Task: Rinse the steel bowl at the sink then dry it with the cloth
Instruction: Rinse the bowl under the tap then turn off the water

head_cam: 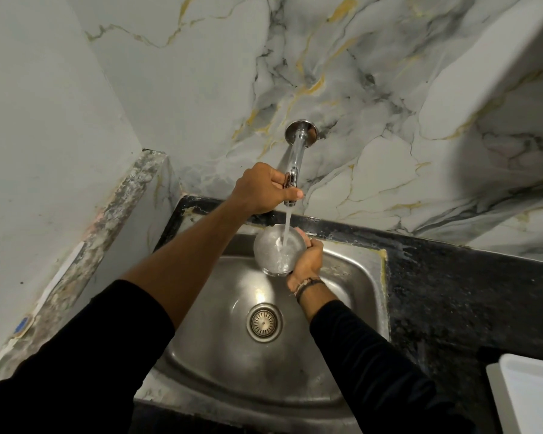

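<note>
A small steel bowl (pixel 271 250) is held over the steel sink (pixel 351 277), right under the chrome tap (pixel 295 158). Water runs from the spout into the bowl. My right hand (pixel 308 260) grips the bowl by its right rim. My left hand (pixel 264 189) is closed around the tap's handle near the spout. The cloth is not in view.
The sink's drain strainer (pixel 264 322) lies below the bowl. A black stone counter (pixel 467 302) runs to the right, with a white tray-like object (pixel 533 396) at its near right corner. A marble-patterned wall (pixel 358 89) stands behind, and a ledge (pixel 76 270) borders the left.
</note>
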`<state>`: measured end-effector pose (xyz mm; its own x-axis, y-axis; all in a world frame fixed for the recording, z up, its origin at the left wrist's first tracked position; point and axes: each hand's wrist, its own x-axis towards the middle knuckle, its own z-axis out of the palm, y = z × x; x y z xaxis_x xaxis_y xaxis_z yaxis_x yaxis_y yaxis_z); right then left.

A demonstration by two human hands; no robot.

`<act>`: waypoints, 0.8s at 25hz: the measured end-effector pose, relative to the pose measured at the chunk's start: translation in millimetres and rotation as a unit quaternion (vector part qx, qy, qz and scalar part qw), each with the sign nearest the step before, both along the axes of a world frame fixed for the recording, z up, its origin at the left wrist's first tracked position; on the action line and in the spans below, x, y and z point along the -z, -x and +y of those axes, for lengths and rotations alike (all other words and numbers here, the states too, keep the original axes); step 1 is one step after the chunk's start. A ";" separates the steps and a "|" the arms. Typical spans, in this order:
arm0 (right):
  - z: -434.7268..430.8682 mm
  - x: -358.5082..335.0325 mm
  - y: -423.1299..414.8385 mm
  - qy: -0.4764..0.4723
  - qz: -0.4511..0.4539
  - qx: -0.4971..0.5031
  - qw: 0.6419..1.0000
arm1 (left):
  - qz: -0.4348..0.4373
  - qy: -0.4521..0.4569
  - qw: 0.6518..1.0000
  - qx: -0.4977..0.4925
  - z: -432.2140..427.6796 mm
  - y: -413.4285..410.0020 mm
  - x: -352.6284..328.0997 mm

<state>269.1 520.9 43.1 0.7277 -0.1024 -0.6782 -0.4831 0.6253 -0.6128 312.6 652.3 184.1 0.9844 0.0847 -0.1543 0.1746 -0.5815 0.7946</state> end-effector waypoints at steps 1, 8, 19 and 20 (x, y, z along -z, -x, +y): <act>-3.6 -0.5 -4.7 0.020 -0.009 -0.002 1.000 | -0.006 -0.008 1.000 -0.002 0.4 -0.1 0.6; -47.9 15.9 0.5 0.270 -0.134 -0.021 0.953 | -0.068 -0.155 0.981 -0.098 -15.7 4.9 1.6; -62.1 12.0 14.0 0.397 -0.270 -0.082 0.873 | -0.064 -0.181 0.975 -0.110 -24.7 9.2 -1.3; -62.3 9.8 14.3 0.418 -0.284 -0.094 0.858 | -0.065 -0.182 0.975 -0.111 -25.0 9.2 -1.5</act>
<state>254.9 458.6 33.3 0.9732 -0.2252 0.0455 -0.0014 -0.2039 -0.9790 303.4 627.3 185.6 0.9447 0.3240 0.0502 0.2401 -0.7882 0.5666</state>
